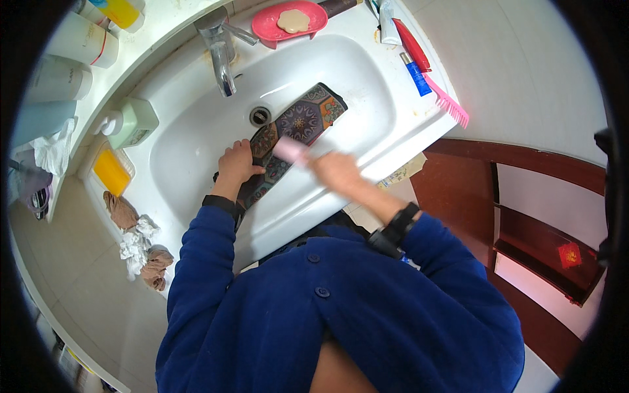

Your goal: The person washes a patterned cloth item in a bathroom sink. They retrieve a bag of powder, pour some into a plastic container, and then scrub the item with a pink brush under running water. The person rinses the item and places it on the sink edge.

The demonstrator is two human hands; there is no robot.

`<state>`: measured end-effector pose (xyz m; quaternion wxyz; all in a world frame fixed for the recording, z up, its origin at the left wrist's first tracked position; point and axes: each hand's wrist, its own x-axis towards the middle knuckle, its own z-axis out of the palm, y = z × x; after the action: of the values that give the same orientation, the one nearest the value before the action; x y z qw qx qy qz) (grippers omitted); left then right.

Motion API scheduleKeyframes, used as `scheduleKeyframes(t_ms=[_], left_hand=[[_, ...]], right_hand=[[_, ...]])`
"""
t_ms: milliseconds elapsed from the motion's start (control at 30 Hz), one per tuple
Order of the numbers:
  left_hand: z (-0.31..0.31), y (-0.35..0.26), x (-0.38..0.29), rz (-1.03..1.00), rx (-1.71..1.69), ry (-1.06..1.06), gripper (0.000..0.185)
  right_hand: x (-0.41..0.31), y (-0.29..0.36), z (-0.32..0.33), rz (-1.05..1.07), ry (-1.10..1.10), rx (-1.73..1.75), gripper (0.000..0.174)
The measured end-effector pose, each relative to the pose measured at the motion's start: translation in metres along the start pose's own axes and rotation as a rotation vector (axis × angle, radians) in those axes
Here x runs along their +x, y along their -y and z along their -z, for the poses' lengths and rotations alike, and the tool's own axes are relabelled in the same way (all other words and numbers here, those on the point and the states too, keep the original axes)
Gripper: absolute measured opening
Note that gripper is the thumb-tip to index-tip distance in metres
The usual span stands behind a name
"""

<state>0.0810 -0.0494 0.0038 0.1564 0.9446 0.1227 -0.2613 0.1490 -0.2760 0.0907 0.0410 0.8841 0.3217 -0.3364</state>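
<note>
A folded mat (pixel 300 123) with a dark hexagon pattern lies slantwise across the white washbasin (pixel 366 64), its lower end over the front rim. My left hand (pixel 238 164) grips its left edge, thumb on the patterned face and fingers at the far side. In my right hand (pixel 334 170) is a pink tool (pixel 289 150), possibly a scrubbing brush, held against or just over the mat's middle. Motion blurs both this hand and the tool, so contact cannot be told. The drain (pixel 260 116) shows just beyond the mat.
Above the basin stands a chrome faucet (pixel 221 64). A pink soap dish (pixel 263 24) holds soap at the back. A pink comb (pixel 449 105) and tubes lie on the right rim. Leftward are a green pump bottle (pixel 135 123), a yellow sponge (pixel 112 172) and crumpled tissues (pixel 133 248).
</note>
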Motion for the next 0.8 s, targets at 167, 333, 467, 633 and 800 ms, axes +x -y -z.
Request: scheduleKeyframes(t_ms=[167, 333, 467, 633, 800], left_hand=[[-0.003, 0.004, -0.007, 0.006, -0.024, -0.035, 0.069], [0.000, -0.001, -0.012, 0.024, -0.049, -0.035, 0.065], [0.001, 0.000, -0.051, -0.095, 0.062, -0.233, 0.063], [-0.020, 0.037, -0.120, -0.220, 0.095, 0.145, 0.057], [-0.008, 0.030, -0.128, -0.095, 0.118, 0.293, 0.054]], right_hand=[[0.009, -0.004, 0.008, 0.193, 0.015, -0.122, 0.040], [0.010, -0.095, 0.049, -0.141, -0.131, -0.113, 0.034], [0.010, -0.094, 0.045, -0.150, -0.186, -0.080, 0.036], [0.012, 0.034, -0.005, 0.311, -0.008, -0.012, 0.031], [0.063, 0.015, -0.033, 0.450, -0.219, -0.186, 0.023]])
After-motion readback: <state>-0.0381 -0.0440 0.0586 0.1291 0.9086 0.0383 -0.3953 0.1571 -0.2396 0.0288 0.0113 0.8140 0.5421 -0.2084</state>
